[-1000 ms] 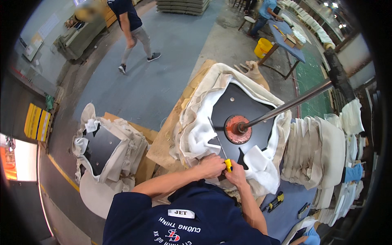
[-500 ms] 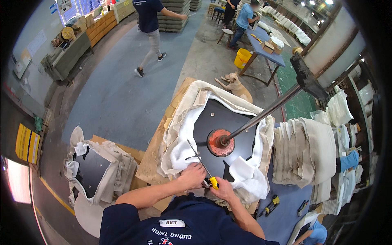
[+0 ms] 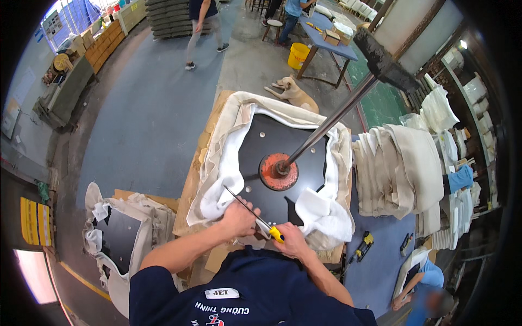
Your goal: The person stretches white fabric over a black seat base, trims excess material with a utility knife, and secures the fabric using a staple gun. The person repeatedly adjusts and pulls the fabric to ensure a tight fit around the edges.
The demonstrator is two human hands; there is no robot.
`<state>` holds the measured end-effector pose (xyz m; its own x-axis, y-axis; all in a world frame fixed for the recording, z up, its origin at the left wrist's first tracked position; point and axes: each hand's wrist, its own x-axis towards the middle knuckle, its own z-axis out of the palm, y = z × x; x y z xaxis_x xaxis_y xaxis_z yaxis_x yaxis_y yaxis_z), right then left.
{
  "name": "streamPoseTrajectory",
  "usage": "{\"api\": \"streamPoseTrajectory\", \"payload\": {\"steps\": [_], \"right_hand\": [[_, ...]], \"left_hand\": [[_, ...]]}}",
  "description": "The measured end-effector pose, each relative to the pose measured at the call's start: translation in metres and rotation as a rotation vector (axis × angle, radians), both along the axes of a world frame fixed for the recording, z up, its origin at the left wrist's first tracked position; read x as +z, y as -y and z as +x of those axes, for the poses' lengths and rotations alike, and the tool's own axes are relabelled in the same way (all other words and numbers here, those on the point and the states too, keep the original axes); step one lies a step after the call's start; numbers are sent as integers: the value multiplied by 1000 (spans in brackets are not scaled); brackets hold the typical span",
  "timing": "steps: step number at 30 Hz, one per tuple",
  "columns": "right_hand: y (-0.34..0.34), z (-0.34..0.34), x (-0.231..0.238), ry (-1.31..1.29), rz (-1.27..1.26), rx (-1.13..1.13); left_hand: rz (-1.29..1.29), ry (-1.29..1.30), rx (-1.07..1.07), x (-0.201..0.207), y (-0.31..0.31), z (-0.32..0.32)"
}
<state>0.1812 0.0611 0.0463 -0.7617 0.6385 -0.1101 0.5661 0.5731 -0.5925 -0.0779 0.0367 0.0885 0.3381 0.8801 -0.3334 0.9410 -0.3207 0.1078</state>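
My right hand (image 3: 293, 242) grips the yellow handle of a screwdriver (image 3: 277, 234), whose long metal shaft slants up and left over my left hand. At the near edge of a cushioned seat, my left hand (image 3: 239, 219) is curled closed; what its fingers hold is hidden. The seat has a black base panel (image 3: 307, 163) with holes, ringed by white padding (image 3: 231, 152) and a beige fabric cover (image 3: 204, 176). A red round foot (image 3: 267, 176) on a slanting metal rod (image 3: 334, 119) presses on the panel. White padding (image 3: 321, 214) bunches beside my right hand.
The seat lies on a wooden board (image 3: 196, 163). Beige covers (image 3: 391, 168) are stacked at right; pliers-like tools (image 3: 361, 247) lie on a blue table (image 3: 375, 271). Another seat (image 3: 117, 233) stands left. A dog (image 3: 298, 96) lies beyond. Co-workers (image 3: 432, 274) are near right and far off.
The whole view has shifted. The screwdriver's shaft now leans further left, lying flatter across my left hand. The walking person has moved on, and a co-worker at lower right shows more.
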Motion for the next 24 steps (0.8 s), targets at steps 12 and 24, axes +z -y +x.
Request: {"api": "streamPoseTrajectory", "payload": {"steps": [12, 24], "right_hand": [[11, 3, 15, -83, -58, -51], [7, 3, 48, -117, -423, -429]], "left_hand": [[-276, 248, -56, 3, -2, 0], [200, 112, -36, -12, 24, -8]]}}
